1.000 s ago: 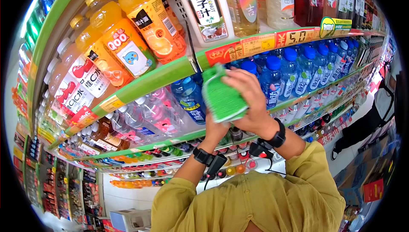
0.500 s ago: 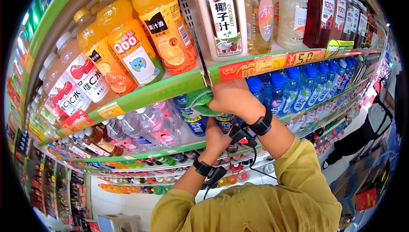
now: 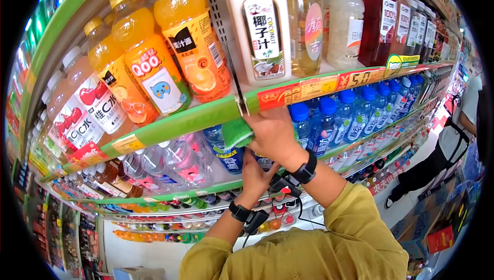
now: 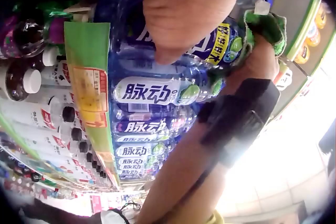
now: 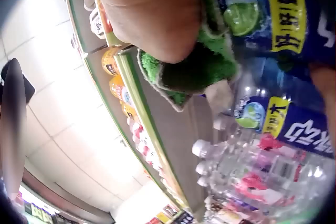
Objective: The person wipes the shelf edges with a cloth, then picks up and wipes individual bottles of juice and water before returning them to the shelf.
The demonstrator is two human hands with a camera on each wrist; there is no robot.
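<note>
Upper shelf [image 3: 172, 129]: juice bottles [image 3: 193, 43] stand left of the coconut-drink bottle [image 3: 261, 33]. Lower shelf [image 3: 177, 194]: the cloth [image 3: 236, 134], in the right hand [image 3: 276, 136], sits above the left hand [image 3: 254, 173], itself on a bottle [image 4: 227, 44]; further drink bottles [image 3: 343, 119] extend right of both.

The cloth [image 5: 226, 58] is bright green with a pale, whitish border. Beside it, the bottle [image 5: 286, 14] has a dark blue label with a yellow band, black characters on the band and a green lime. Caps [image 3: 327, 105] on the bluish bottles [image 3: 323, 131] at right are vivid blue. The shelf edge [image 3: 190, 125] is green; the sleeves [image 3: 352, 205] are mustard.
</note>
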